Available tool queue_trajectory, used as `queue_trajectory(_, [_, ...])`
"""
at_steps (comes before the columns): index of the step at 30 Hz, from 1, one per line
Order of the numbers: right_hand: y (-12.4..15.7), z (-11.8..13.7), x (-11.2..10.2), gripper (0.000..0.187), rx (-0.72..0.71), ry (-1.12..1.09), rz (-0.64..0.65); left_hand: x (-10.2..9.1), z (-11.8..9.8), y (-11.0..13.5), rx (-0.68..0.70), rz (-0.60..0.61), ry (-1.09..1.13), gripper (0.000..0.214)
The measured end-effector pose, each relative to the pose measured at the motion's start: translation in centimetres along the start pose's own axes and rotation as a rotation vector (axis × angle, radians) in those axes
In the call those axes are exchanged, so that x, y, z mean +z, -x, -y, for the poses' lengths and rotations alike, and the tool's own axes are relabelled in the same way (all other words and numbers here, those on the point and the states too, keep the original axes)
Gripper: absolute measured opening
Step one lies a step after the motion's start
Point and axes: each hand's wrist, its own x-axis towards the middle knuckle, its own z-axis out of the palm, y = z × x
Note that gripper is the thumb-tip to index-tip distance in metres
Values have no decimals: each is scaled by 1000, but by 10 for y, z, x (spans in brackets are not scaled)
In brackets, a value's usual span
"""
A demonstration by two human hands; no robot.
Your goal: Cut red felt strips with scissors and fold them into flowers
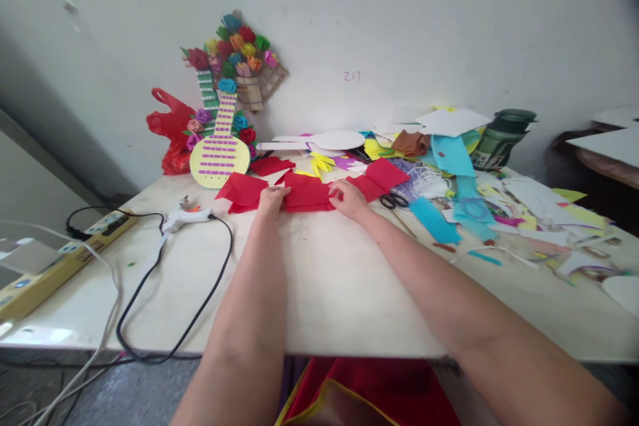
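Note:
A strip of red crepe paper (307, 192) lies folded across the table in front of me. My left hand (271, 200) pinches it near its left part, fingers closed at the edge. At the right part, my right hand (348, 198) has its fingers curled and closed on the same paper. Some of the fingertips are hard to make out. More red paper pieces (243, 190) spread left of my left hand, and another red piece (387, 176) sticks out beyond my right hand. Black-handled scissors (394, 200) rest just right of my right hand.
A white glue gun (187, 216) with a black cord lies left, near a yellow power strip (94, 239). A yellow paper guitar (219, 160) and paper flowers (239, 46) stand against the wall. Paper scraps (539, 206) and a green bottle (504, 140) occupy the right.

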Motion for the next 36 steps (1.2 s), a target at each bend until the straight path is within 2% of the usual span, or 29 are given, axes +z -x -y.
queue_trajectory(8, [5, 7, -6, 39, -167, 248, 58, 6, -10, 9, -54, -27, 88, 14])
queue_trajectory(19, [-1, -4, 6, 24, -116, 381, 66, 5, -9, 7, -76, -36, 68, 10])
queue_trajectory(26, [1, 4, 2, 28, -104, 403, 73, 3, -9, 5, -93, -26, 33, 10])
queue_trajectory(29, [3, 5, 0, 30, -141, 415, 67, 3, -11, 9, -96, 2, 33, 7])
queue_trajectory(32, [5, 5, -2, 32, -170, 428, 59, 3, -15, 13, -116, 39, 64, 14])
queue_trajectory(36, [6, 6, -2, 34, -178, 421, 75, 2, -17, 16, -146, 42, 58, 43])
